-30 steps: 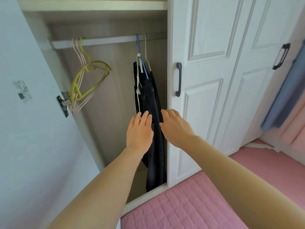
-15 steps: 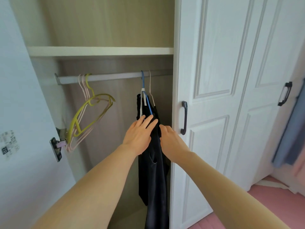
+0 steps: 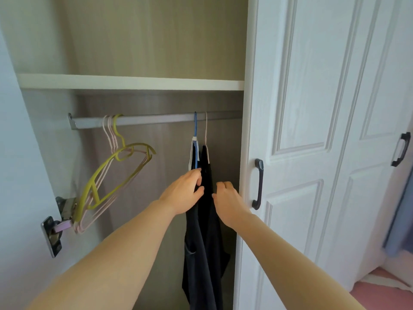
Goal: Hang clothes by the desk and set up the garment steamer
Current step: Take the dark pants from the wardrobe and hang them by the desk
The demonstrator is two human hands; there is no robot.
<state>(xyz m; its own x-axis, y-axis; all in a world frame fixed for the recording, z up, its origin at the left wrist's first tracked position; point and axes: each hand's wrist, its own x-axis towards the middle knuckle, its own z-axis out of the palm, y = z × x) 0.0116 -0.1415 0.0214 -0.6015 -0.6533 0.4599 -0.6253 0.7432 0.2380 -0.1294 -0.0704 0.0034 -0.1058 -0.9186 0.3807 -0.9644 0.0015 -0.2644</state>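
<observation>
While the left hand (image 3: 184, 191) pinches the dark garments (image 3: 206, 220) and the right hand (image 3: 228, 201) curls against them, unhooking toward twelve o'clock off the rail (image 3: 145, 120) comes next

We identify home bedroom. Evidence: built-in wardrobe with white panelled doors (image 3: 312, 130), dark door handle (image 3: 258, 184), hanging rail (image 3: 156, 119) carrying empty plastic hangers (image 3: 116, 171) and dark garments (image 3: 204, 242), shelf (image 3: 134, 82) above.
</observation>
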